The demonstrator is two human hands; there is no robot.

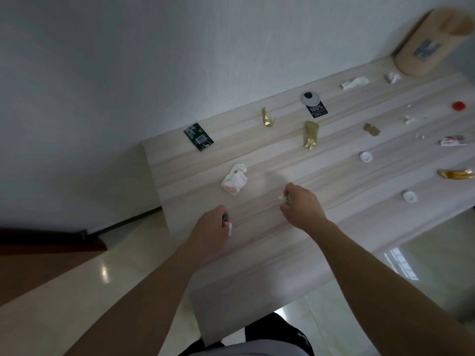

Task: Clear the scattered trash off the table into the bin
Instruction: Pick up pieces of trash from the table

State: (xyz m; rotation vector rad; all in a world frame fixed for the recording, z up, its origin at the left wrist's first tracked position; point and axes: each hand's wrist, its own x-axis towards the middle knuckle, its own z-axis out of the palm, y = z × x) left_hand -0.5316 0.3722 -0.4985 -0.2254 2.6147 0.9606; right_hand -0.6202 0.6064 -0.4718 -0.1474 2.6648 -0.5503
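My left hand (209, 228) is closed on a small green, red and white wrapper scrap (227, 224) near the table's left end. My right hand (300, 205) is closed on a small white and green scrap (284, 199). A crumpled white tissue (234, 179) lies just beyond both hands. Farther off lie a green card (198, 136), two gold wrappers (267, 117) (311, 134), a black label with a grey disc (314, 104) and several other bits. The tan bin (429, 42) stands at the far right end of the pale wooden table (257, 253).
On the right half lie white caps (366, 157) (409, 196), a red cap (459, 106), a gold foil wrapper (456, 173), a red-and-white wrapper (452, 141) and white tissue pieces (354, 83). A grey wall runs behind the table; glossy floor lies to the left and below.
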